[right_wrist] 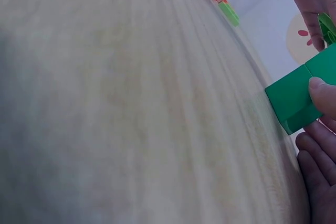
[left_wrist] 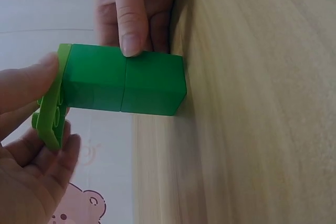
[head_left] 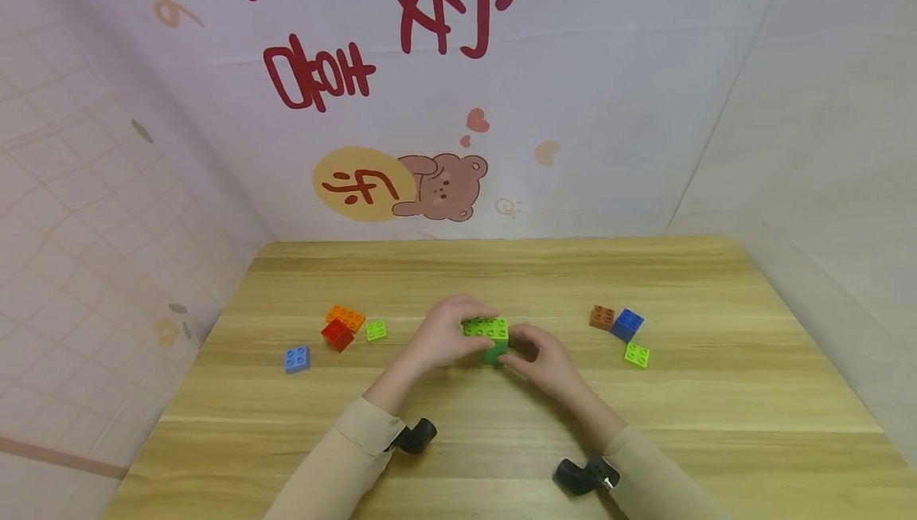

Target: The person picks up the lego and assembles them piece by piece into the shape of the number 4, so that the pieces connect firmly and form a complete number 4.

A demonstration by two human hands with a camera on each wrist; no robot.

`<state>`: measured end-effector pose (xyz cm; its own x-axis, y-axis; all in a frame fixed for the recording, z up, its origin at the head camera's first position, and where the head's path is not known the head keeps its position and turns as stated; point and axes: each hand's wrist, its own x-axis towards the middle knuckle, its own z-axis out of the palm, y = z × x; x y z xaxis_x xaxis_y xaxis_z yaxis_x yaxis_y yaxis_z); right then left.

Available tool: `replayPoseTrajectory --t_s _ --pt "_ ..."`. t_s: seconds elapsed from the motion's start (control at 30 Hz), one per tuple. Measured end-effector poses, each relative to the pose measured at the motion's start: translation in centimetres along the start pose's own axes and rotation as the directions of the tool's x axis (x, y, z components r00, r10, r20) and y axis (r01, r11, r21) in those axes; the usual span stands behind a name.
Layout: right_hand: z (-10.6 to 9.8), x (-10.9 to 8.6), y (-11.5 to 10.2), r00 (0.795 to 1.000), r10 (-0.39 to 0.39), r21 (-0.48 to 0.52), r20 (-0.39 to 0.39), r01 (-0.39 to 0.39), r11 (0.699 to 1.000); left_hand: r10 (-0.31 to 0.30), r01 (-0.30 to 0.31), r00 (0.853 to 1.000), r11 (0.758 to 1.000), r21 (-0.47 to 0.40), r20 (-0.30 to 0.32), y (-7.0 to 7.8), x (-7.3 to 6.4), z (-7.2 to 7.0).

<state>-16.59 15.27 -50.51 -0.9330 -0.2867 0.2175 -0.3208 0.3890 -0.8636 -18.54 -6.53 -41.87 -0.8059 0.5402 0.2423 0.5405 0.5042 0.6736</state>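
Note:
Two dark green toy building bricks stand stacked [left_wrist: 126, 80] on the tabletop, one on top of the other. A thin lime-green brick with studs [head_left: 485, 327] lies across their top and overhangs to the left in the head view. My left hand [head_left: 442, 333] pinches this lime brick between thumb and fingers. On the other side, my right hand [head_left: 548, 361] holds the dark green stack, its thumb [left_wrist: 131, 43] near the seam between the two bricks. In the right wrist view the lower dark green brick [right_wrist: 291, 98] shows beside that thumb, fingers partly hidden behind it.
Left on the wooden table [head_left: 458, 440] lie a light blue brick [head_left: 297, 359], a red brick [head_left: 337, 334], an orange brick [head_left: 347, 317] and a small lime brick [head_left: 376, 330]. Right are brown [head_left: 602, 317], blue [head_left: 627, 324] and lime [head_left: 637, 355] bricks. A printed cloth [head_left: 609, 106] hangs behind.

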Motion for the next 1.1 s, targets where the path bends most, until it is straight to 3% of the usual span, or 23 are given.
replayPoseTrajectory --t_s 0.13,0.3,0.53,0.7,0.93,1.1 --pt "0.0 0.0 0.1 1.0 -0.006 -0.002 -0.003 0.006 1.0 0.004 -0.004 1.0 1.0 -0.004 -0.015 -0.1 -0.2 0.0" --pt "-0.1 0.0 0.0 1.0 0.005 0.004 0.003 -0.005 1.0 -0.039 0.036 0.998 0.998 -0.053 -0.055 -0.4 -0.9 -0.4" --pt "-0.6 -0.2 -0.5 1.0 0.03 0.047 0.007 -0.031 0.998 -0.096 0.086 0.984 0.994 -0.074 -0.151 -1.7 -2.8 -2.3" --pt "-1.2 -0.3 -1.0 0.999 0.036 0.057 -0.015 -0.035 0.998 -0.147 0.132 0.961 0.988 -0.08 -0.236 -3.3 -4.4 -4.0" --pt "-2.1 -0.3 -1.7 0.999 0.036 0.085 -0.041 -0.032 0.996 -0.225 0.238 0.927 0.971 0.008 -0.3 -6.4 -7.2 -7.0" --pt "-2.5 -0.5 -3.0 0.998 0.012 0.075 -0.06 -0.007 0.997 -0.279 0.29 0.895 0.957 -0.021 -0.349 -8.2 -8.7 -8.9"
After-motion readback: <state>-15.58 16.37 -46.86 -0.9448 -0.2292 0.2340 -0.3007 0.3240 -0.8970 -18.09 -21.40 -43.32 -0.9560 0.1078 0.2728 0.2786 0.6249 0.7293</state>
